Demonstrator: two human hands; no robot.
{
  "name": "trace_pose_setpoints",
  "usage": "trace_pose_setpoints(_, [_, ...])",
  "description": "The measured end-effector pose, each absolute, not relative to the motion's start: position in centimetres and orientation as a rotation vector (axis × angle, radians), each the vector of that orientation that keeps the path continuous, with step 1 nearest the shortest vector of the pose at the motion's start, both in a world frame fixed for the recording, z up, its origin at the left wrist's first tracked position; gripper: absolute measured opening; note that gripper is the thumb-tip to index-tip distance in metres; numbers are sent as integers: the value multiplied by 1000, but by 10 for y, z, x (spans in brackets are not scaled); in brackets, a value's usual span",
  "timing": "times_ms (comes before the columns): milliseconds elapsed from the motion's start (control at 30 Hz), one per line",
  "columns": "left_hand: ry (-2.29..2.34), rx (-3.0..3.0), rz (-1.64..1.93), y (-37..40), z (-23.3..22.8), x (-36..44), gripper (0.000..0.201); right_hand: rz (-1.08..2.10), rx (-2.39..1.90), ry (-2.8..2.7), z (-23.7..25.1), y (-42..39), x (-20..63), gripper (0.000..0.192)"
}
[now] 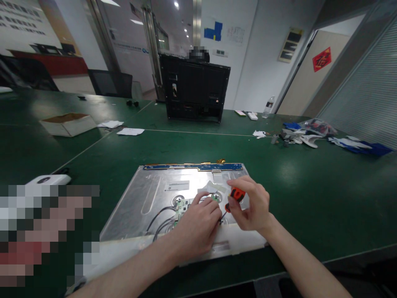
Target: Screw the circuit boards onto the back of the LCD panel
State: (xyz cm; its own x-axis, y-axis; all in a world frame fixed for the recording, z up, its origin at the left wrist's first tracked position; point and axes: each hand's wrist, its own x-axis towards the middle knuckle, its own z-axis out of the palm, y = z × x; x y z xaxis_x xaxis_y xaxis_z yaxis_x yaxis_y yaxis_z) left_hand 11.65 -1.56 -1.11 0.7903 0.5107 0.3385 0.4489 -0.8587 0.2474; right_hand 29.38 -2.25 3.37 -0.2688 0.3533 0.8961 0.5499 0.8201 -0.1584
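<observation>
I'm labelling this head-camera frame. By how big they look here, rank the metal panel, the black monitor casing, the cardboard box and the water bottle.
1. Metal panel, though it lies nearest the camera.
2. Black monitor casing, farther off, so its true size against the panel is unsure.
3. Cardboard box.
4. Water bottle, far back.

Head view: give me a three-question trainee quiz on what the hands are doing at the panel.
1. True or false: the right hand holds an orange-handled screwdriver.
2. The left hand rests on: A) the cardboard box B) the metal panel C) the black chassis
3. Fill in: the panel lies on a ____ table.

Key: 1 true; 2 B; 3 green.
</observation>
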Motion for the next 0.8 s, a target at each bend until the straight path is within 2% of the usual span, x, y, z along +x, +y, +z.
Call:
trace_pose_setpoints(200, [756, 2817, 598, -16, -11, 116, 23, -209, -679, -1884, 33, -21, 294, 29])
trace_pose_setpoints(433, [773, 2809, 591, -16, -9, 117, 17, -193, -706, -1814, 29, -23, 292, 40])
trace_pose_setpoints(800, [778, 2807, 600, -16, -8, 118, 17, -144, -610, -1884, 37, -26, 290, 35])
